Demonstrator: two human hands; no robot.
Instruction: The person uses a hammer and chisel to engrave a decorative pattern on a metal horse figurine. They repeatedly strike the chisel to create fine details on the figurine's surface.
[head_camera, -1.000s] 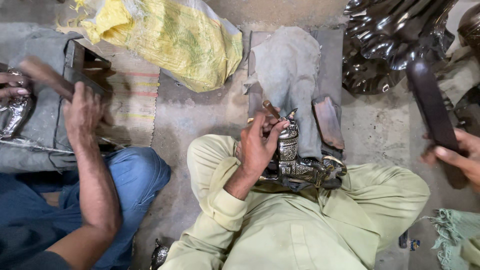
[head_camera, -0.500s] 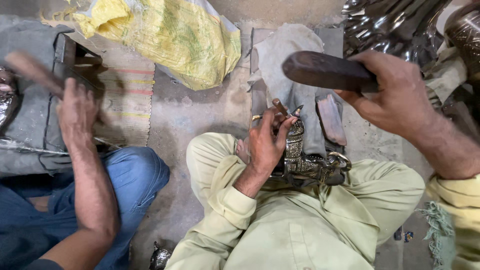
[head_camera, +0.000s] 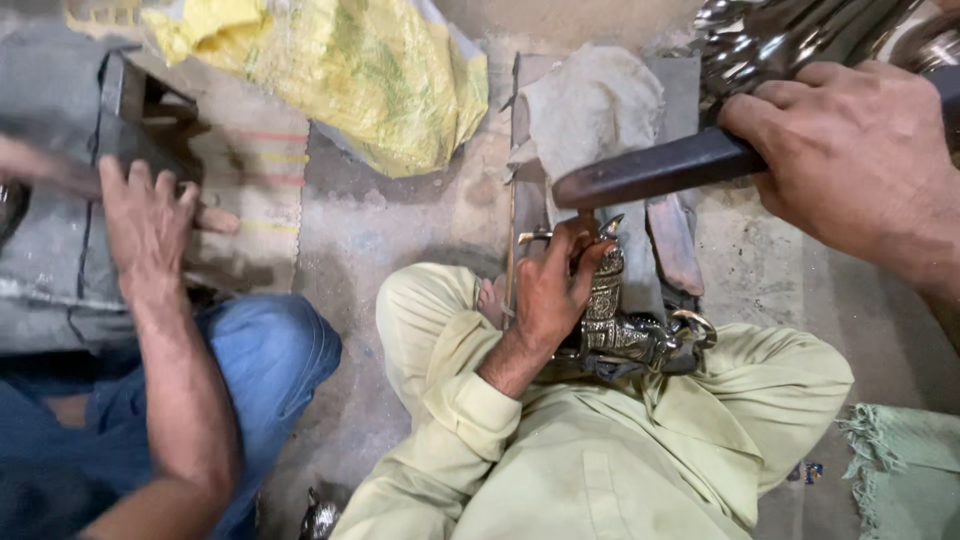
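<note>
My left hand (head_camera: 552, 290) is closed around the upper end of an ornate, embossed silver-grey metal piece (head_camera: 612, 318), fingers wrapped over its top where two small curved prongs stick up. The piece lies across my lap, on the pale green trousers (head_camera: 700, 440), and its lower part spreads into a ringed, scrolled fitting just beside my right thigh. My right hand (head_camera: 850, 165) is raised high at the right of the view, clenched tight on a dark wooden handle (head_camera: 660, 170) that runs leftward and ends above the metal piece, apart from it. I cannot tell what head the handle carries, as the hand hides that end. Under the piece sits a flat grey block covered by a dusty grey cloth (head_camera: 590, 105), with a narrow brown wooden slat (head_camera: 675, 245) lying beside it. Shiny metalware (head_camera: 770, 40) is heaped at the upper right. A yellow woven sack (head_camera: 340, 70) lies on the floor ahead. To my left, a co-worker's hand (head_camera: 150, 225) in blue trousers presses on a grey block.
</note>
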